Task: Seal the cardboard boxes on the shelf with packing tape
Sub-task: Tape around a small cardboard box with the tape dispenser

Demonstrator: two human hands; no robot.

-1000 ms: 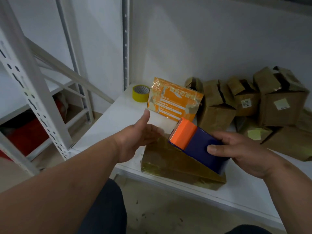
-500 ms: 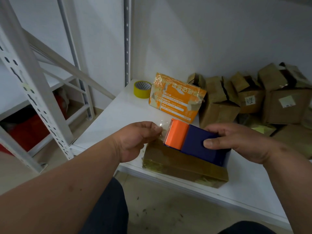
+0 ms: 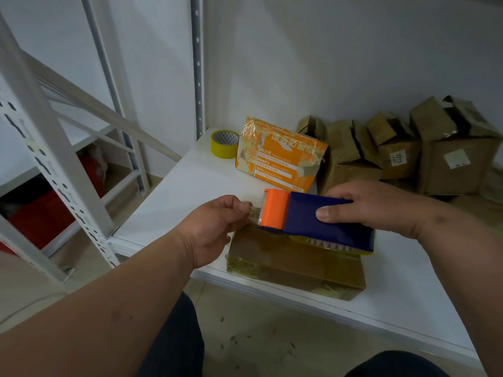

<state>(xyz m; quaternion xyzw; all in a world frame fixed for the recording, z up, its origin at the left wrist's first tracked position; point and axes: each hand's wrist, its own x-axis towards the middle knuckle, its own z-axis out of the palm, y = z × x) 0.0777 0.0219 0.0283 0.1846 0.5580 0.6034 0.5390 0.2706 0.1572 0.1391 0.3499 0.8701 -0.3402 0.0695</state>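
Flat box (image 3: 296,263) at shelf (image 3: 174,197) front edge; tape roll (image 3: 224,144) back-left; open boxes (image 3: 408,151) back-right.

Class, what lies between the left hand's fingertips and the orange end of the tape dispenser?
In the head view, a short stretch of clear tape, pinched by the left hand, runs to the dispenser.

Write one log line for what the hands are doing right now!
left hand: pinches clear tape end | right hand: grips tape dispenser | dispenser above flat cardboard box | shelf
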